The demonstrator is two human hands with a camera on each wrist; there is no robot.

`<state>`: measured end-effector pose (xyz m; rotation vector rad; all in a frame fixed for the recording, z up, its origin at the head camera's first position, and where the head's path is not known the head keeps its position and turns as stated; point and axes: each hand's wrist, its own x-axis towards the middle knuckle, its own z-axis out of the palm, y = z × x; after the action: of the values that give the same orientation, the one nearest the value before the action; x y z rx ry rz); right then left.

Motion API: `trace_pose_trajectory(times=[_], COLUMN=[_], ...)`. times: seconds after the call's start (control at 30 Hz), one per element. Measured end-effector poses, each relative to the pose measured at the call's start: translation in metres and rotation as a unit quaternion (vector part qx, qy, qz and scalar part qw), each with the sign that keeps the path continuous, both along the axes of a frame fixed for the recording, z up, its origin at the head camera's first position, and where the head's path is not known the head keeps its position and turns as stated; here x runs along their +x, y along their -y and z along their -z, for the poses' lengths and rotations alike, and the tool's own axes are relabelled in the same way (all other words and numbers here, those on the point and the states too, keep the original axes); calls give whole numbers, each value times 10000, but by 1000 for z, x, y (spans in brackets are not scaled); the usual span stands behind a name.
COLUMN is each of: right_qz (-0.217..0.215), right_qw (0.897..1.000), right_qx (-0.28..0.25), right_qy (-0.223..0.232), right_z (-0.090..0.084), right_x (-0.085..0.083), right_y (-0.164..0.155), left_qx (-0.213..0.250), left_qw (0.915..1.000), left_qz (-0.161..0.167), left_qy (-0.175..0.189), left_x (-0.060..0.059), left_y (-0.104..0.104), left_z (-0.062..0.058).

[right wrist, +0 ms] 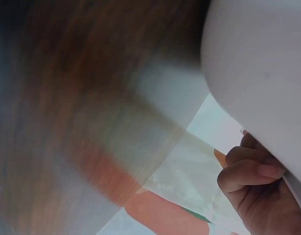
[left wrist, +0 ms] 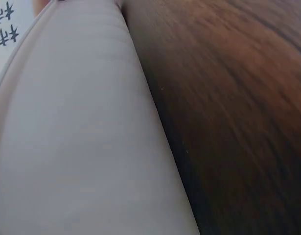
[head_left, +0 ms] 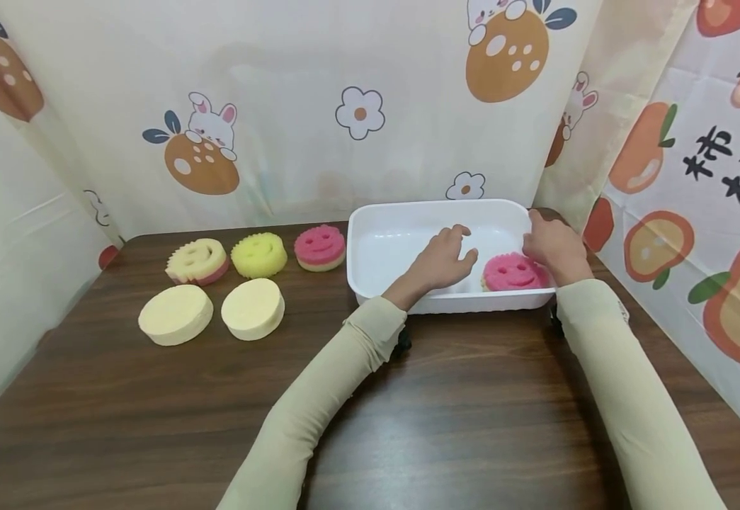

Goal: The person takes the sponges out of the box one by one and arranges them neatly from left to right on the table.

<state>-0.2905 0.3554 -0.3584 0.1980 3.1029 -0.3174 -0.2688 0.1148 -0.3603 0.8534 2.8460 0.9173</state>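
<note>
Two hands in white tray [head_left: 370,219]: left hand [head_left: 442,258] relaxed, empty; right hand [head_left: 554,244] grips tray rim. Pink sponge [head_left: 513,273] between hands. Risk, I think: hard pull tips light tray.

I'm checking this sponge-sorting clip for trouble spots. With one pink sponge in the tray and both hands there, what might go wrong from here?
The white tray looks light, and the right hand grips its right rim, so a pull might slide or tip it. The pink smiley sponge lies against the near wall, close to the rim, and might tumble out. The left hand is inside the tray; its sleeve crosses the near rim and could drag it.
</note>
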Motion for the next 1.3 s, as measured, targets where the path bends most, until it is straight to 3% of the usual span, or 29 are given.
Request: trace_pose_trajectory(times=[0.17, 0.53, 1.0, 1.3], right_qz=[12, -27, -145, -173], right_qw=[9999, 9998, 9994, 9995], right_qx=[111, 144, 201, 126], right_qy=[-71, -113, -222, -217], right_z=[0, -2, 1, 1], right_x=[1, 4, 3, 2], right_y=[-1, 3, 1, 2], left_qx=[-2, -256, -853, -973], left_qw=[9999, 9996, 9963, 9950], left_qz=[130, 37, -106, -75], left_qy=[-34, 69, -50, 198], left_x=[1, 4, 7, 6], left_y=[-12, -30, -38, -38], left_z=[2, 6, 10, 10])
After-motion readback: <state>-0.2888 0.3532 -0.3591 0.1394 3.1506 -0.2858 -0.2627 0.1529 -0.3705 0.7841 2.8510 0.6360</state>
